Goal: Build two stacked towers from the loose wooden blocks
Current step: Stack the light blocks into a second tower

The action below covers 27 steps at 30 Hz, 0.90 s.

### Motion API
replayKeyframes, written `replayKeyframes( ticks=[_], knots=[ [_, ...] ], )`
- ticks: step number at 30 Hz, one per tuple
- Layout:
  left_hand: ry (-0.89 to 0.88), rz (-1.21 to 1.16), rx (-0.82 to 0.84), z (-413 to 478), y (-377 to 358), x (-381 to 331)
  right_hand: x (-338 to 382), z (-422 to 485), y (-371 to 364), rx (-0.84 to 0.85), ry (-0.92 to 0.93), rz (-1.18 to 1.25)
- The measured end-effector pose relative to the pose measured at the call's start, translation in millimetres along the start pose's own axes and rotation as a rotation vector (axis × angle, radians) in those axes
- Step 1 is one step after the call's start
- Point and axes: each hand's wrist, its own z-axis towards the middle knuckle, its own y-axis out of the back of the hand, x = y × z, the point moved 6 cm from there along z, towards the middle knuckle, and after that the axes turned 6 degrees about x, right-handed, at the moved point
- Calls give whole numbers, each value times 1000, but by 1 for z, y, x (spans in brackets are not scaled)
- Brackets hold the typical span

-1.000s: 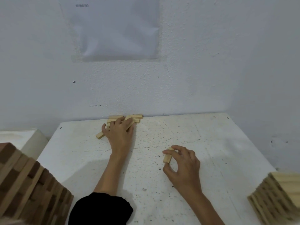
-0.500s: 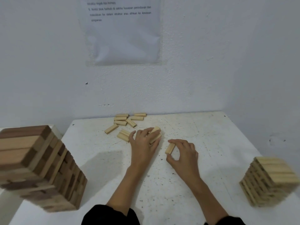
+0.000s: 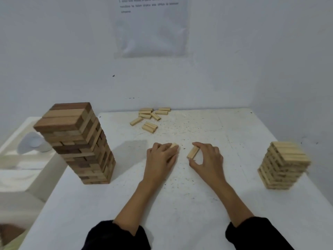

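**Two small blocks in hand at centre frame**

Right hand point(image 3: 207, 160) pinches a small pale block point(image 3: 193, 152) between thumb and fingers; left hand point(image 3: 160, 158) curls over another block point(image 3: 174, 145), only its end showing; both blocks look light, stiff and smooth, best held across the long faces; loose blocks point(image 3: 150, 117) lie upper centre; brown tower point(image 3: 77, 141) stands left, pale tower point(image 3: 282, 165) right, on the white table point(image 3: 180, 204).

Open tabletop point(image 3: 225, 134) extends between the tall tower point(image 3: 77, 141), near the left edge, and the short tower point(image 3: 282, 165), near the right edge. Loose blocks point(image 3: 149, 117) obstruct the far edge, beside the wall point(image 3: 234, 69).
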Motion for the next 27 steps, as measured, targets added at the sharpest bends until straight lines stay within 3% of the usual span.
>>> replayKeyframes(
  ticks=[4, 15, 18, 22, 27],
  knots=[
    [3, -35, 38, -8, -1, -2, 2, -15, 5, 24, 33, 6],
    [106, -569, 196, -27, 18, 1, 10, -35, 4, 203, 162, -35],
    [46, -552, 268, -23, 21, 3, 11, -34, 6, 151, 167, -13],
    [-50, -471, 524, -23, 14, 4, 16, -36, 12, 49, 204, -31],
    [-45, -455, 567, -20, 10, 9, 16, -37, 9, 79, 226, -64]
  ],
)
